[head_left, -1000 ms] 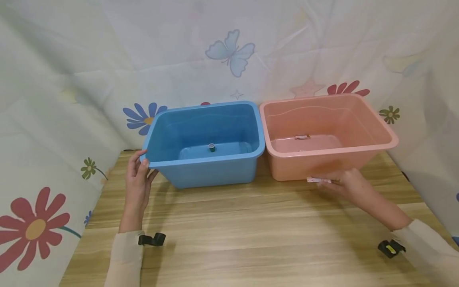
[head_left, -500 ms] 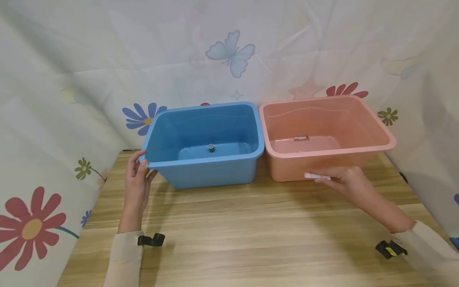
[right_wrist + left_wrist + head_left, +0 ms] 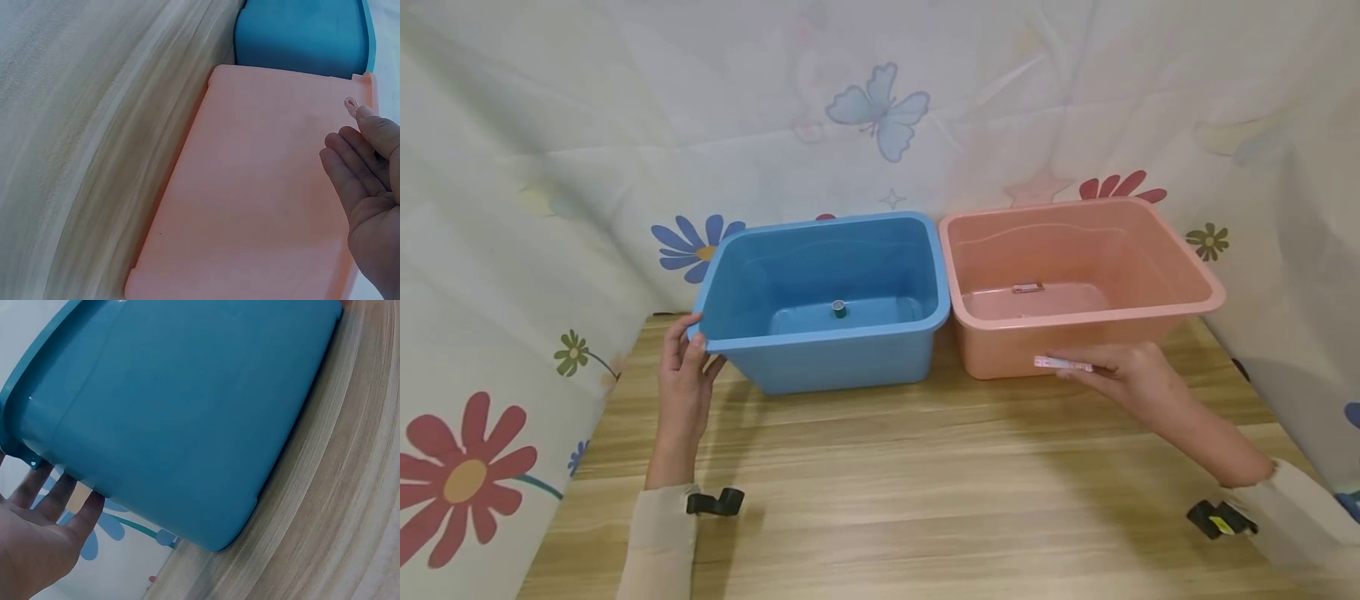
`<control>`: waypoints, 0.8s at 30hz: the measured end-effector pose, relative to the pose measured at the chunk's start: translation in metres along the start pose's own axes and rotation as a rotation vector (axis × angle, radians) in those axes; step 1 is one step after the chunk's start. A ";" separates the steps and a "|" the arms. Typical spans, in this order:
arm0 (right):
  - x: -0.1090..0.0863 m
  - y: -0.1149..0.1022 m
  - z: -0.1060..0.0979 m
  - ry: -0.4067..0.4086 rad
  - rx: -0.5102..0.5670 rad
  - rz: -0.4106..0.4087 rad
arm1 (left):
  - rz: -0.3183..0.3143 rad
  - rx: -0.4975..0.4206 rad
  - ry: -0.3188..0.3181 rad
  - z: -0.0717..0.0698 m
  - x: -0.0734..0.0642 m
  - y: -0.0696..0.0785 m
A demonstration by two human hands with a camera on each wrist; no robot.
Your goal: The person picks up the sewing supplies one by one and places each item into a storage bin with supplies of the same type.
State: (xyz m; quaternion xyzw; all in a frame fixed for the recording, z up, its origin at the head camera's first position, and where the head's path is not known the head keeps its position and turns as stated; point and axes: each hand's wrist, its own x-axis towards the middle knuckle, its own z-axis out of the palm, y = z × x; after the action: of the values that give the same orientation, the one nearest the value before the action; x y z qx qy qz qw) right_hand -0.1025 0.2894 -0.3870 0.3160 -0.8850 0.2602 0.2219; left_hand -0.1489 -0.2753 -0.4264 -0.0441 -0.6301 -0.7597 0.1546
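Note:
My left hand (image 3: 682, 387) grips the front left corner of a blue plastic tub (image 3: 842, 367); its thumb lies on the rim, and the left wrist view shows the other fingers (image 3: 59, 497) against the tub's outside. In front of a pink tub (image 3: 1000, 350), my right hand (image 3: 1142, 379) pinches a thin white strip with pink print (image 3: 1062, 364) between thumb and fingers. Its narrow pink patterned end (image 3: 351, 107) sticks out past the thumb in the right wrist view. The hand is below the rim, outside the tub.
Both tubs stand side by side on a wooden table (image 3: 880, 500). Inside the blue one is a small green cylinder with a pale top (image 3: 839, 309). A small flat white and brown item (image 3: 1027, 287) lies in the pink one. A printed curtain (image 3: 775, 100) hangs behind.
My right hand has risen slightly in front of the pink tub with the strip, which has shifted a little to the left. My left hand stays on the blue rim.

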 end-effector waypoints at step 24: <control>0.004 -0.007 -0.025 0.146 -0.038 -0.095 | 0.016 -0.032 0.027 0.005 0.001 -0.005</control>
State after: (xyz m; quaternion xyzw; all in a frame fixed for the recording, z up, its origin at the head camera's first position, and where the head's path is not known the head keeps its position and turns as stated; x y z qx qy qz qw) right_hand -0.0953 0.2980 -0.3637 0.3338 -0.8553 0.2547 0.3037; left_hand -0.1515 -0.2702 -0.4299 -0.0413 -0.6153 -0.7689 0.1687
